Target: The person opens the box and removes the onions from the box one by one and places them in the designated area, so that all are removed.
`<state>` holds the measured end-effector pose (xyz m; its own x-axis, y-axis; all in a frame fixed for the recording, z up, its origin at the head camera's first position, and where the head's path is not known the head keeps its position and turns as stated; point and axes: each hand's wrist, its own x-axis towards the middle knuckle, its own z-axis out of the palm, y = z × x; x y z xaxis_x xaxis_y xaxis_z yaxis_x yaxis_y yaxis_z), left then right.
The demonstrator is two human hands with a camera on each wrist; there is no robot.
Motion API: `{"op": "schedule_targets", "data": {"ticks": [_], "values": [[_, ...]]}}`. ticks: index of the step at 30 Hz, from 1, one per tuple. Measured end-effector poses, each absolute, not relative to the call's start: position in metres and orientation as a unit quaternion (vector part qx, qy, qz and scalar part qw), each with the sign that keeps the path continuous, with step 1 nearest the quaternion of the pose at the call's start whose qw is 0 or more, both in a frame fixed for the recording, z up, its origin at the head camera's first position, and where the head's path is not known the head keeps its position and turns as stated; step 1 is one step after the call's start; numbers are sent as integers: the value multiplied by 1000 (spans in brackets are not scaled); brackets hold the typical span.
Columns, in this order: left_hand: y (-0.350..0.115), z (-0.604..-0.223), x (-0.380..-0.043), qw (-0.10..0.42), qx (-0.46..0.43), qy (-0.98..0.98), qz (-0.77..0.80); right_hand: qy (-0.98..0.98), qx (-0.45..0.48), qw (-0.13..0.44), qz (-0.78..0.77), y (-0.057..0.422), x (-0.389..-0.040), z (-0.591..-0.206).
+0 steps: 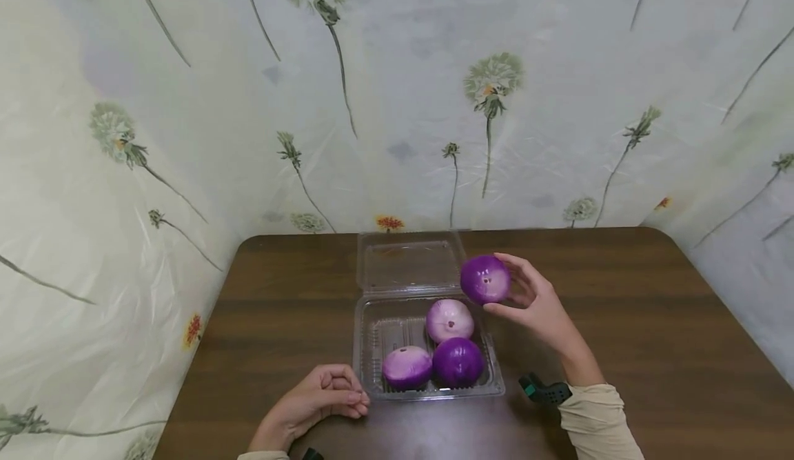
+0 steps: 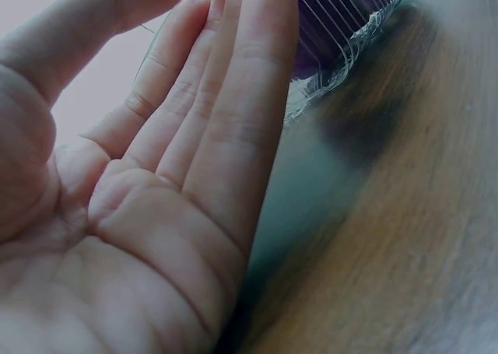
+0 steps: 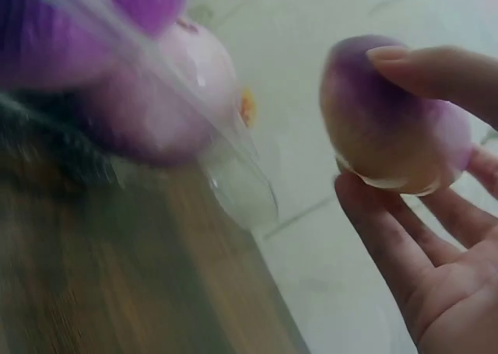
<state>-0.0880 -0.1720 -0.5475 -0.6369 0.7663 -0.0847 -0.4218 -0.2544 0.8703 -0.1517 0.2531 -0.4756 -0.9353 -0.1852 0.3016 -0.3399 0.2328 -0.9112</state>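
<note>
My right hand (image 1: 540, 305) holds a glossy, round purple-and-white fruit (image 1: 485, 279) above the right side of a clear plastic clamshell box (image 1: 366, 350). In the right wrist view, the thumb lies on one side of this fruit (image 3: 389, 113) and the fingers on the other. Three similar fruits sit in the box: a pale one (image 1: 449, 321) behind, a half-white one (image 1: 406, 367) at front left and a deep purple one (image 1: 457, 362) at front right. Holding nothing, my left hand (image 1: 322, 398) has loosely bent fingers, their tips right by the box's near left corner.
The box's clear lid (image 1: 409, 263) lies folded back towards the far edge of the dark wooden table (image 1: 279, 294). A flower-printed sheet (image 1: 403, 101) hangs behind and beside the table. A dark strap (image 1: 546, 390) is on the right wrist.
</note>
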Motion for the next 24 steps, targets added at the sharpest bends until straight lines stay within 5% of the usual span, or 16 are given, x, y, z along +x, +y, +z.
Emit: {"op": "schedule_targets", "data": {"ticks": [24], "values": [[-170,-549,-87,375,212,451,781,-773,116,16,624,306,-166,-523]]}}
